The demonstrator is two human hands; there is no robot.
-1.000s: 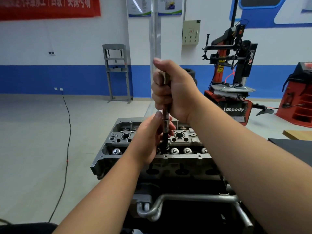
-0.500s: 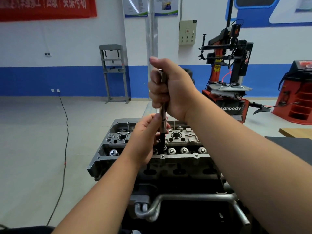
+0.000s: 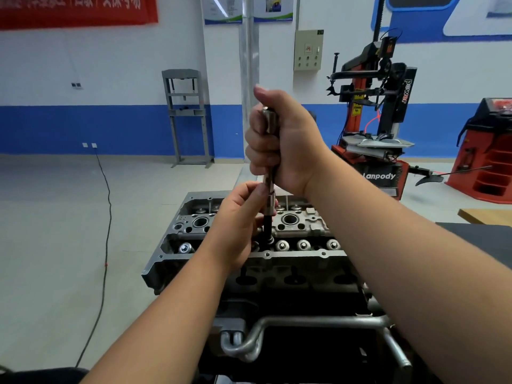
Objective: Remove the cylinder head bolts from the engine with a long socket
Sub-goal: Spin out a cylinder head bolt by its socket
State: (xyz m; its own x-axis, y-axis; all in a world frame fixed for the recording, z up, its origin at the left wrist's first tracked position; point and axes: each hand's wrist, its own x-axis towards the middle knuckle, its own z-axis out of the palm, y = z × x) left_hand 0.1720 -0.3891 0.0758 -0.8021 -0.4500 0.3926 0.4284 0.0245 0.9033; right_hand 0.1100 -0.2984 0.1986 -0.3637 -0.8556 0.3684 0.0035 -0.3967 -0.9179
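Coolant pipe [image 3: 291, 324]: the bent metal tube runs across the near side of the engine, below my forearms, and I touch none of it.
Left hand [image 3: 238, 225]: my grip pinches the lower part of the long socket [image 3: 268, 217] just above the head, steadying it; over the last second my fingers have slid a little up the shaft.
Cylinder head [image 3: 304, 254]: it sits in the middle of the scene, valve gear exposed, a row of shiny round tops to the right of the tool.
Bolt: hidden under the socket tip, near the centre of the head's near row; I cannot tell how far it is out.
Right hand [image 3: 279, 142]: my grip is a full fist round the top of the tool, thumb up, and it sits as it did a second ago.
Meaning: the tool stands upright as before, so I judge this bolt is not yet out.
Far: a tyre changer [image 3: 376, 128] stands by the blue-banded wall.
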